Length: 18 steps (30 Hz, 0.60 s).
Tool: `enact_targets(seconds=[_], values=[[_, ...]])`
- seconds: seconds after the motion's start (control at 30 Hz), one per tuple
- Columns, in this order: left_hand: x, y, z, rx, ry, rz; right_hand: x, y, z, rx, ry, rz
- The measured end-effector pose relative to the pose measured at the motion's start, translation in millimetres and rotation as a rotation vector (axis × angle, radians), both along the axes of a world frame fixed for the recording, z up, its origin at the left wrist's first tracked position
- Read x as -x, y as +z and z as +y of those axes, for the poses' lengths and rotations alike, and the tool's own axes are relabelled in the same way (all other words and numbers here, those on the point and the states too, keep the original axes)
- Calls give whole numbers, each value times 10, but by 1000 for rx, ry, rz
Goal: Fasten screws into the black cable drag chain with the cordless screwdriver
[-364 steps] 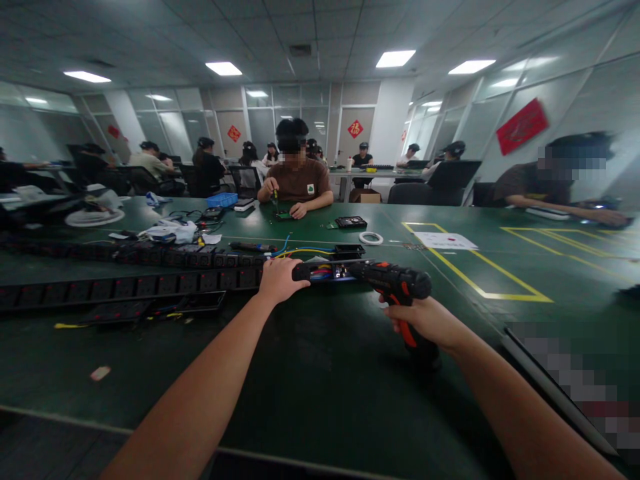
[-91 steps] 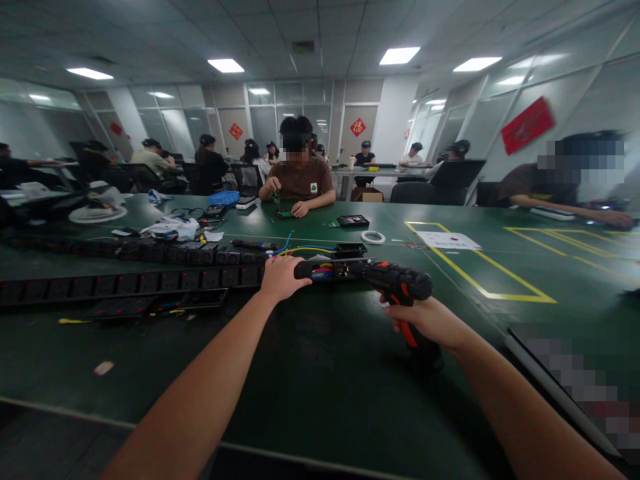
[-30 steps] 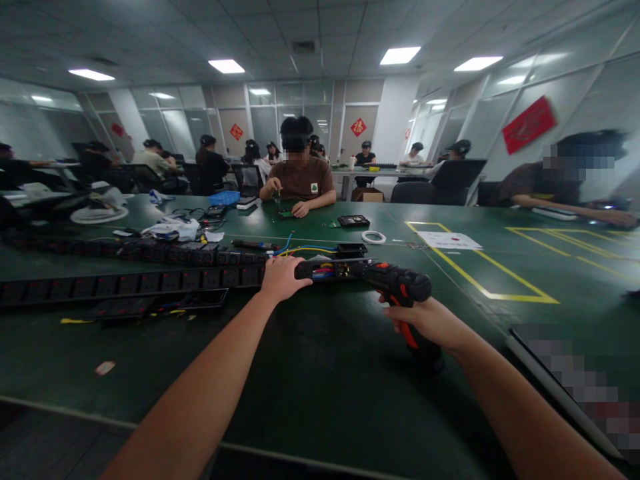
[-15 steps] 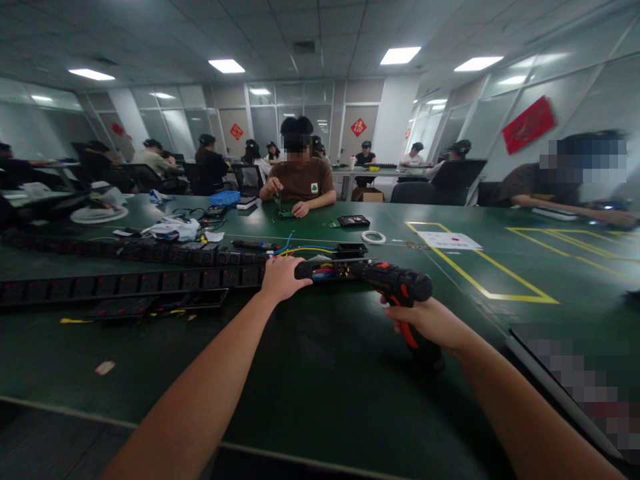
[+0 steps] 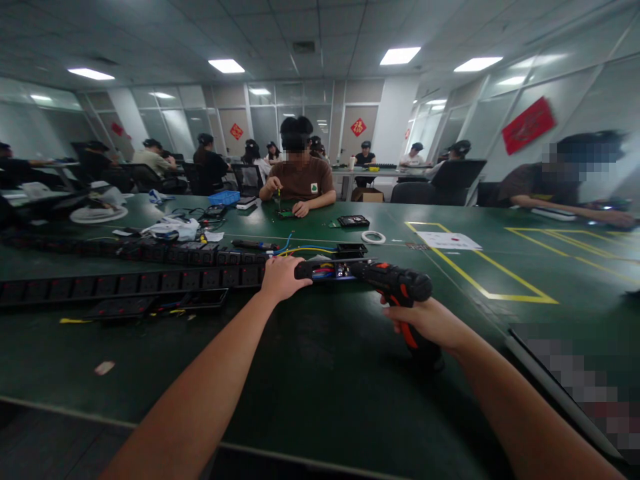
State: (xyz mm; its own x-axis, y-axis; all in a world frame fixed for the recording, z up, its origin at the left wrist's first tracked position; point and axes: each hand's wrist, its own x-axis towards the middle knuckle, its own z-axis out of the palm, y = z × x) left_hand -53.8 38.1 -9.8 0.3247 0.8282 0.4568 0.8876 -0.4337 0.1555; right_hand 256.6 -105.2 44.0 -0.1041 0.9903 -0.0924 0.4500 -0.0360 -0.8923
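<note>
My right hand [image 5: 420, 321] is closed round the grip of a black and orange cordless drill [image 5: 397, 283]. The drill's nose points left, at the end of a long black power strip [image 5: 120, 283] lying across the table. Coloured wires [image 5: 325, 271] show in the strip's open end section, where a small light glows beside the drill's tip. My left hand [image 5: 283, 278] grips the strip near that end, thumb at the front and fingers over the top. What the drill's bit touches is too small to tell.
Behind lies a second black strip [image 5: 150, 252] with blue and yellow wires. Loose socket parts [image 5: 125, 308] lie in front. A white cable coil [image 5: 373, 237], a paper sheet [image 5: 450, 241] and yellow tape are at right. A co-worker [image 5: 300, 180] sits opposite, handling a green circuit board.
A small bright light now shows in the strip's end by the drill's tip. Both hands and the drill have stayed in practically the same place.
</note>
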Motion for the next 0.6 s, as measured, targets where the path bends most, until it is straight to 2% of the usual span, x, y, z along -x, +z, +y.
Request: enact_targets(seconds=[0.6], values=[[-3,-2,2,10,11,10,-8,-16,20,4,5,-16]])
